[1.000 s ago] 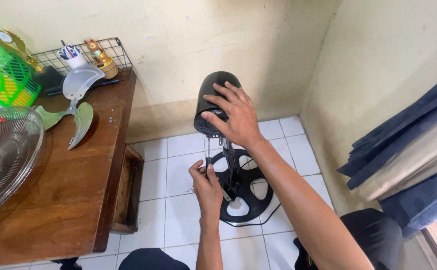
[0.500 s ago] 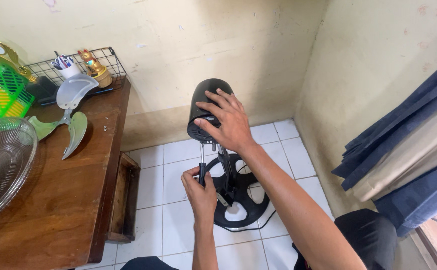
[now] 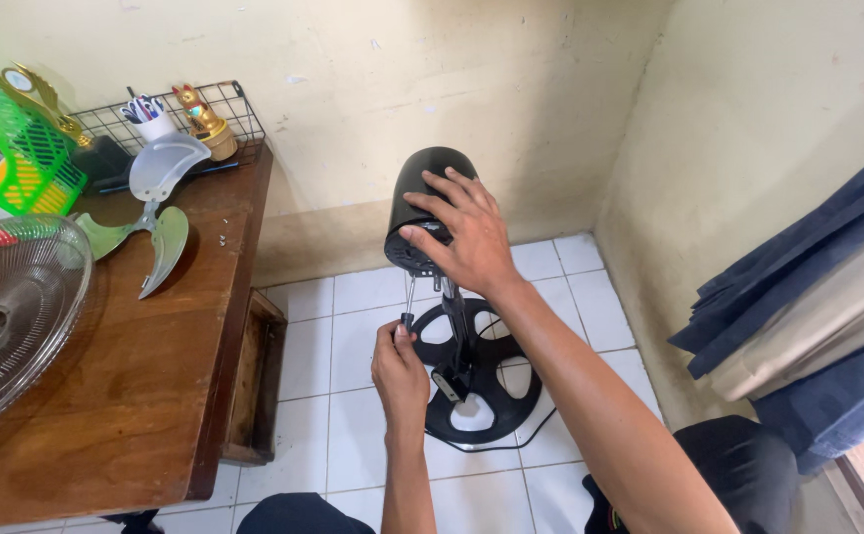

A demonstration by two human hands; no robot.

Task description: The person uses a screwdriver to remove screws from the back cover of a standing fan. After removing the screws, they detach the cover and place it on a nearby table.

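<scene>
Right hand [image 3: 463, 237] spread open on black fan motor housing [image 3: 420, 203]; left hand [image 3: 399, 371] clenched around screwdriver [image 3: 407, 309] below.

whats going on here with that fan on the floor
A person steadies the black fan motor housing with the right hand, while the left hand holds a screwdriver pointing up into its underside. The fan stands on its round base on the tiles. The blade and grille lie on the wooden table.

Left hand [image 3: 399, 371] fisted, right hand [image 3: 459, 237] fingers [image 3: 430, 210] spread.
</scene>
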